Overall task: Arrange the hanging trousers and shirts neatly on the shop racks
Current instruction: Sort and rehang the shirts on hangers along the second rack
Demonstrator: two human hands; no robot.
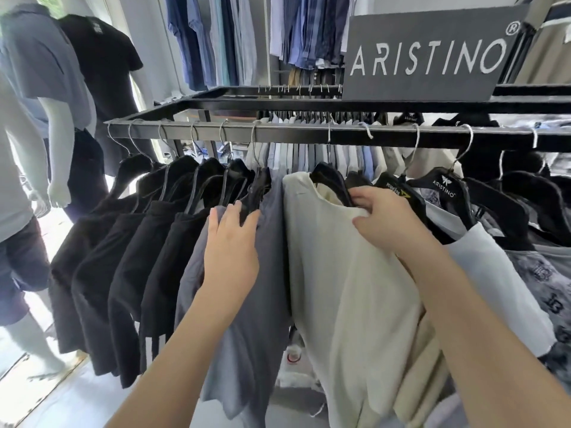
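Right hand (383, 217) grips the cream fabric shirt (340, 288); left hand (230, 242), fingers straight, presses the grey fabric shirt (267, 304). Tugging could unhook either.

The left grip (230, 242) lies flat on a grey shirt (265, 304), fingers straight. The right grip (383, 217) holds the neck of a cream shirt (340, 288) just beside it. Both shirts hang on a black rail (278, 132), with black shirts (123, 257) to the left.
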